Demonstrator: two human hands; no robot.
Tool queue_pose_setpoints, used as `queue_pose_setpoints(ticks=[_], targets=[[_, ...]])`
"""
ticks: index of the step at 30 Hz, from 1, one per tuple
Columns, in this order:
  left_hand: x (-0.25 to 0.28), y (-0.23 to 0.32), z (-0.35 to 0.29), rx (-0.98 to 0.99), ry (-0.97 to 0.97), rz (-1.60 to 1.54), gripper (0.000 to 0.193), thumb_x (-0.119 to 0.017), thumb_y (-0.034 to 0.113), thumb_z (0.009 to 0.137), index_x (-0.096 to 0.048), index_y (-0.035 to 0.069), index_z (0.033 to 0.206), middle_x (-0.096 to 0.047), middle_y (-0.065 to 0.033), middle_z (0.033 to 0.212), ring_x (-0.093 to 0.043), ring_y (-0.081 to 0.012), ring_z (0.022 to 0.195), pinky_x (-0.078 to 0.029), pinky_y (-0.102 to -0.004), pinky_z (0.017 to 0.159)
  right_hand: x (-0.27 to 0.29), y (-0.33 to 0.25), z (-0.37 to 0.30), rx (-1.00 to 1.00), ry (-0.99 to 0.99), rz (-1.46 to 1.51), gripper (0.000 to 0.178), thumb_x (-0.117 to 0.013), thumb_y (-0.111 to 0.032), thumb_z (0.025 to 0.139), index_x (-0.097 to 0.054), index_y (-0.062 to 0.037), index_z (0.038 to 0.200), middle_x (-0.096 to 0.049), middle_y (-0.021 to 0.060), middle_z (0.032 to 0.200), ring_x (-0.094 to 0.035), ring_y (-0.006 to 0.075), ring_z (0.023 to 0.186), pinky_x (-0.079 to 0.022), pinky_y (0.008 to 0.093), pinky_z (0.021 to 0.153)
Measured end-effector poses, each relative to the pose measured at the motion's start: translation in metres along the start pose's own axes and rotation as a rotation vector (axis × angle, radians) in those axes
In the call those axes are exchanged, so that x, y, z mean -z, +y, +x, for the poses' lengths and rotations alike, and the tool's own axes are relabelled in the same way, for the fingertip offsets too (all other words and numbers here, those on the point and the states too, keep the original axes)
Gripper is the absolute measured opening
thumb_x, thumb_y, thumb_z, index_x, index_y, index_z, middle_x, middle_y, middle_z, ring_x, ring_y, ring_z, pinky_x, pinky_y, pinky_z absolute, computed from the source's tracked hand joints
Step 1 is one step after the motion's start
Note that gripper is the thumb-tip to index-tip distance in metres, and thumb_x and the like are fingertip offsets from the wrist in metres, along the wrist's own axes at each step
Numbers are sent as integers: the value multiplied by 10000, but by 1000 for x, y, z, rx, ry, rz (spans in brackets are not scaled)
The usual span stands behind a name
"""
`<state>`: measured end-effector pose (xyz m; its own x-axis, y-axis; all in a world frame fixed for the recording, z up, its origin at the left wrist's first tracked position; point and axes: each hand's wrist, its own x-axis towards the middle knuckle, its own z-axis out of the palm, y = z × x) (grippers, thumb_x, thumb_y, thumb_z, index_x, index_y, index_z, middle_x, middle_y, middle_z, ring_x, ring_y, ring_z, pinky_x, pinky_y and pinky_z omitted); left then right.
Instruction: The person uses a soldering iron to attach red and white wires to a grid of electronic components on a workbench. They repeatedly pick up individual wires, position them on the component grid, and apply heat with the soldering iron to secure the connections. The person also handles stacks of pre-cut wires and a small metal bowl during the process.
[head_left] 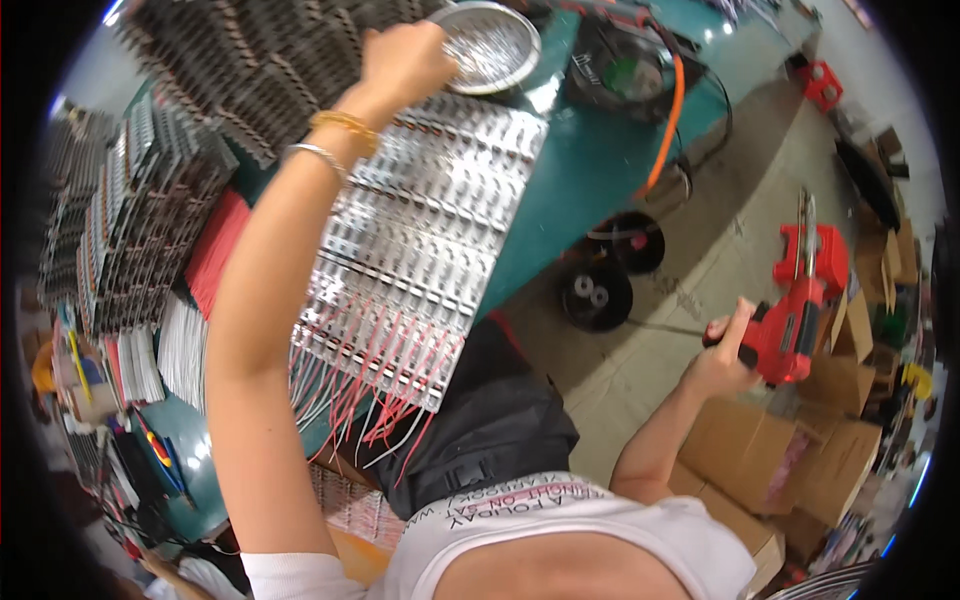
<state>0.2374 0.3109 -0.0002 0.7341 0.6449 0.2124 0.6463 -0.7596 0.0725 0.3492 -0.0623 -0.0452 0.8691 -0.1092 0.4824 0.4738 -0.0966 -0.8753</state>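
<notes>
My left hand (405, 65) is closed beside the left rim of a round metal bowl (487, 88) of small shiny parts. Whatever its curled fingers hold is hidden. Below it a silvery panel (420, 210) of small modules in rows lies on the green table. Thin red and white wires (385, 415) hang from the panel's near end. Off to the right, my right hand (735, 355) grips a red-and-black pistol-shaped power tool (785, 335), its long metal nose pointing away from me. The tool is held out over the floor, apart from the panel.
Stacked panels (150, 210) stand at the left, more (270, 50) at the far left. A red sheet (218, 250) and white wire bundles (183, 355) lie near. Black reels (595, 297) sit beyond the table edge; an orange cable (668, 130) hangs there. Cardboard boxes (745, 450) stand at right.
</notes>
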Motion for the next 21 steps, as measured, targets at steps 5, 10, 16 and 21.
queue_pose_setpoints(ticks=[5,10,16,21], targets=[[5,-5,-4,15,-42,142,335,-554,380,810,-673,79,726,-661,-109,712,-645,-289,732,-403,-540,813,3,5,4,46,-27,74,57,-560,32,819,-570,39,763,-472,34,498,-395,81,393,-345,224,391],[1,-4,3,32,-146,118,298,-591,380,792,-701,104,800,-667,-86,726,-646,-267,755,-412,-517,826,9,4,5,25,-31,60,65,-569,9,828,-568,48,777,-522,53,581,-414,79,405,-371,223,399],[-6,-8,8,35,-136,55,246,-605,323,773,-704,103,818,-672,-83,750,-646,-264,768,-467,-432,773,5,1,5,44,-24,91,50,-554,28,824,-577,54,788,-540,59,610,-419,84,417,-356,231,397],[0,-4,-1,64,-144,-12,221,-601,296,781,-700,111,849,-677,-103,799,-647,-275,794,-463,-431,787,1,3,3,26,-39,78,49,-574,12,822,-592,55,839,-519,48,570,-420,81,422,-348,225,400]])
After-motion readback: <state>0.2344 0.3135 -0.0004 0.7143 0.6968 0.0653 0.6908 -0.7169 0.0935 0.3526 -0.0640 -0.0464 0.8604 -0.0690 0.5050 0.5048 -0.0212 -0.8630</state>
